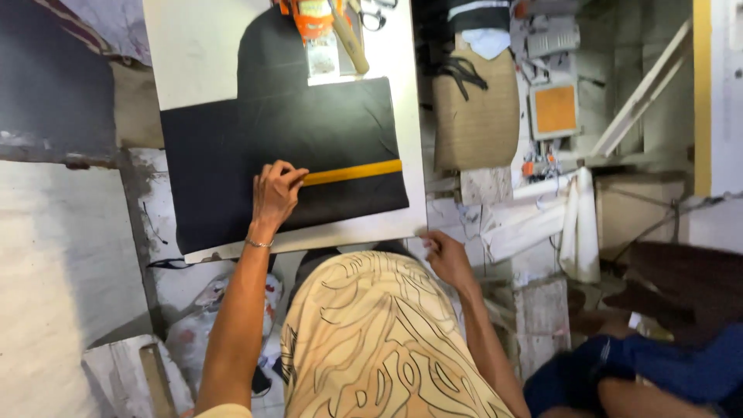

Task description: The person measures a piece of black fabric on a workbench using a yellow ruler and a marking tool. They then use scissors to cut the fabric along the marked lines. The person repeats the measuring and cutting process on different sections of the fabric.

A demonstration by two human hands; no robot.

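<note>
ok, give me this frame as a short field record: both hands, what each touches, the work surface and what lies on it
left hand: fingertips pressed on the near end of the long yellow ruler
right hand: at the near right corner of the white rectangular board, holds nothing that shows
work piece: black sheet of fabric spread flat on the board
ruler: lies flat across the fabric's near part
far end of board: orange tool, wooden handle, scissors
wrist: thin bracelet on the left

Matt black cloth on a smooth white board

The flat black cloth sheet looks matt; the long yellow wooden ruler smooth, the white board smooth.
</note>
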